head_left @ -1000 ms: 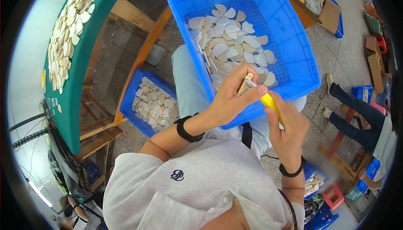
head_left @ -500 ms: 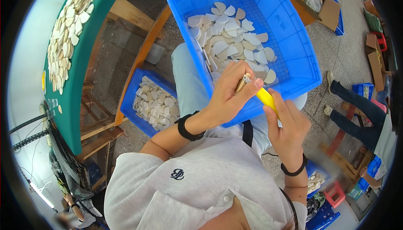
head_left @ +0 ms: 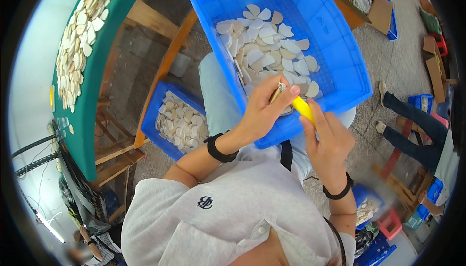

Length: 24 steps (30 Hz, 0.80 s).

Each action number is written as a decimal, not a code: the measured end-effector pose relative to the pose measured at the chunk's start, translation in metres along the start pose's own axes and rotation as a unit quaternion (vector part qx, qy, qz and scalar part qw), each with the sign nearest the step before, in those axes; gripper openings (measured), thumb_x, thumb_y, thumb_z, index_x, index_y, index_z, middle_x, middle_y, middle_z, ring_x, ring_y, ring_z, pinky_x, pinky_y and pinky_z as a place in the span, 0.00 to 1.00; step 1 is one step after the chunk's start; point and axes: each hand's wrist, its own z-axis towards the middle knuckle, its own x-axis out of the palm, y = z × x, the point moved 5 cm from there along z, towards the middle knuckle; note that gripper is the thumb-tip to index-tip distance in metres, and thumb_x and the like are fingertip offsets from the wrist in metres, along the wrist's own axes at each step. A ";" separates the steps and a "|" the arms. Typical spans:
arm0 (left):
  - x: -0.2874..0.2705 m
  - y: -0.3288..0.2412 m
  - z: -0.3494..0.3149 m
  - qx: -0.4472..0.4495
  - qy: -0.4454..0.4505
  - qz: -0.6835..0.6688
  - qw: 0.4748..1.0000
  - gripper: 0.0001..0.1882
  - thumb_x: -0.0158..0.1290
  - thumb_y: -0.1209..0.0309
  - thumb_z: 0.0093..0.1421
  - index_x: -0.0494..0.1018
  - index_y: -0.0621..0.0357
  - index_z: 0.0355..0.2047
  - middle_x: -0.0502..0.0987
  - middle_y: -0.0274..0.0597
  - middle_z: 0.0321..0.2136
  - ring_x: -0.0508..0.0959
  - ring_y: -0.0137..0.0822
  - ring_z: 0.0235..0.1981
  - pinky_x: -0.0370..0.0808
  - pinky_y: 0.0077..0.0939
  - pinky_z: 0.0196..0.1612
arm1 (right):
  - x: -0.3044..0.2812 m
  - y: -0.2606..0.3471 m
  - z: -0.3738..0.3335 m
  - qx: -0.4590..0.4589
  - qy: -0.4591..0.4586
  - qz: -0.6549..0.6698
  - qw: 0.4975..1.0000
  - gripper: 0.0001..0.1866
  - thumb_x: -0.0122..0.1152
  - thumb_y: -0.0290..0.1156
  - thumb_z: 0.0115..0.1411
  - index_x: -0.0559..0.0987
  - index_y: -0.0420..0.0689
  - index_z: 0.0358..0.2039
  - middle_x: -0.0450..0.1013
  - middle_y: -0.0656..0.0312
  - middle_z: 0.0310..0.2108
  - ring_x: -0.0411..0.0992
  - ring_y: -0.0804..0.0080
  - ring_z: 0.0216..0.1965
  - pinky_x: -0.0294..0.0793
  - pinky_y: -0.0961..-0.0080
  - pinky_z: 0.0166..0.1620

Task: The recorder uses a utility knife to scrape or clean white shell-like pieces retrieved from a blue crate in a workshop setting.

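My left hand (head_left: pixel 262 110) is closed around a thin tan piece (head_left: pixel 275 94), with its edge showing between thumb and fingers. Fingers of my right hand (head_left: pixel 329 137) wrap a yellow-handled tool (head_left: pixel 304 108). Its shiny metal end lies at the piece, beside my left thumb; I cannot make out the exact tip. Both hands are over the near rim of a large blue crate (head_left: pixel 335 28), which rests across my legs. Many flat, pale half-round pieces (head_left: pixel 267 47) lie loose in the crate, mostly toward its left side.
At left, a curved green table (head_left: pixel 87 139) carries a heap of pale pieces (head_left: pixel 80 42). A smaller blue crate (head_left: pixel 154 138) with similar pieces stands on the floor by a wooden frame (head_left: pixel 167 69). Another person's legs (head_left: pixel 412 110) and a red stool (head_left: pixel 390 223) are at right.
Both hands have shifted slightly down and left with the piece and the yellow-handled tool. The grips stay the same, and the crate has hardly moved.
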 end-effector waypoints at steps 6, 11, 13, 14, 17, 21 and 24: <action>0.000 0.015 0.001 -0.009 -0.018 -0.002 1.000 0.19 0.48 0.58 0.62 0.60 0.55 0.20 0.55 0.28 0.18 0.55 0.21 0.20 0.54 0.20 0.22 | 0.005 -0.005 -0.001 0.013 -0.003 0.001 1.000 0.17 0.63 0.35 0.51 0.78 0.45 0.41 0.61 0.66 0.17 0.61 0.73 0.13 0.59 0.77 0.16; -0.003 0.014 0.003 -0.020 -0.018 -0.100 0.995 0.19 0.39 0.56 0.62 0.58 0.53 0.18 0.56 0.29 0.18 0.55 0.22 0.22 0.54 0.18 0.25 | 0.007 -0.025 -0.003 0.134 -0.036 0.114 0.984 0.13 0.60 0.30 0.55 0.77 0.40 0.41 0.67 0.62 0.19 0.66 0.71 0.17 0.64 0.78 0.20; 0.002 0.007 0.005 -0.103 0.052 -0.293 0.949 0.18 0.35 0.57 0.60 0.58 0.53 0.18 0.58 0.29 0.18 0.56 0.23 0.23 0.54 0.17 0.26 | 0.006 -0.028 -0.003 0.140 -0.045 0.128 0.981 0.13 0.60 0.29 0.55 0.76 0.39 0.41 0.68 0.60 0.20 0.67 0.72 0.17 0.64 0.78 0.21; 0.002 0.003 0.006 -0.104 0.051 -0.292 0.949 0.18 0.35 0.57 0.60 0.58 0.53 0.18 0.58 0.29 0.18 0.56 0.23 0.23 0.54 0.17 0.26 | 0.006 -0.029 -0.003 0.147 -0.053 0.141 0.978 0.12 0.59 0.27 0.56 0.76 0.39 0.41 0.69 0.59 0.21 0.67 0.72 0.18 0.65 0.79 0.22; 0.005 0.001 0.006 -0.138 0.081 -0.376 0.913 0.16 0.37 0.59 0.59 0.59 0.52 0.17 0.59 0.29 0.18 0.57 0.24 0.22 0.55 0.18 0.26 | 0.005 -0.026 -0.005 0.154 -0.052 0.172 0.972 0.11 0.59 0.27 0.56 0.76 0.39 0.40 0.69 0.58 0.21 0.65 0.73 0.18 0.64 0.79 0.22; 0.007 0.001 0.005 -0.144 0.088 -0.380 0.909 0.21 0.34 0.52 0.62 0.60 0.52 0.19 0.59 0.29 0.18 0.58 0.24 0.22 0.56 0.18 0.26 | 0.002 -0.022 -0.005 0.157 -0.015 0.190 0.969 0.12 0.60 0.27 0.55 0.76 0.39 0.40 0.69 0.58 0.21 0.65 0.72 0.18 0.63 0.79 0.22; 0.005 -0.001 0.001 -0.140 0.048 -0.330 0.932 0.23 0.33 0.49 0.64 0.61 0.53 0.21 0.60 0.29 0.20 0.58 0.23 0.24 0.56 0.17 0.27 | -0.002 -0.013 -0.001 0.122 -0.003 0.212 0.970 0.13 0.61 0.27 0.54 0.77 0.39 0.40 0.68 0.59 0.20 0.64 0.72 0.16 0.62 0.79 0.20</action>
